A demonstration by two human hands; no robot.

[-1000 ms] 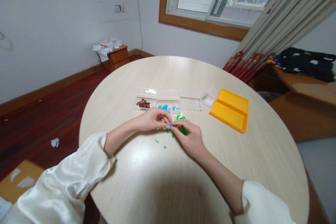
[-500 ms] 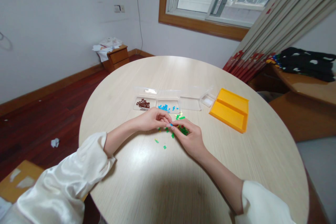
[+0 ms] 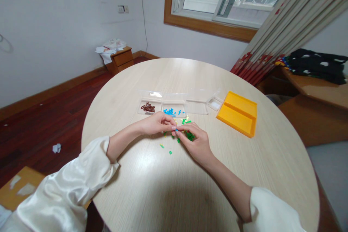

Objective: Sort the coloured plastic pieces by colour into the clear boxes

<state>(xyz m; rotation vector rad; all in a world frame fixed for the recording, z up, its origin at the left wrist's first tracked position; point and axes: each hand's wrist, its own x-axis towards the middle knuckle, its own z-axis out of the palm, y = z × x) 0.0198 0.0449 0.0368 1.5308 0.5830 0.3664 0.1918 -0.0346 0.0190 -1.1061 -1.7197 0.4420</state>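
Over the middle of the table my left hand [image 3: 158, 123] and my right hand [image 3: 196, 142] meet fingertip to fingertip. Both pinch a tiny blue building brick [image 3: 177, 129], mostly covered by the fingers. Beneath and behind my right hand lies a loose pile of green bricks [image 3: 190, 136], with some yellow ones among them. A single green brick [image 3: 170, 152] and a small yellow-green piece [image 3: 162, 146] lie nearer to me. Just beyond my left hand, blue bricks [image 3: 169, 111] sit in an open clear plastic box [image 3: 181, 105].
Brown bricks [image 3: 148, 107] fill part of another clear box [image 3: 139, 110] at the left. A further clear box [image 3: 197, 107] and a smaller clear case [image 3: 214, 104] stand to the right. An open yellow case [image 3: 237, 114] lies farther right on the round wooden table [image 3: 244, 174].
My fingertips have closed in slightly around the blue brick, so less of it shows. The boxes and loose bricks have stayed in place.
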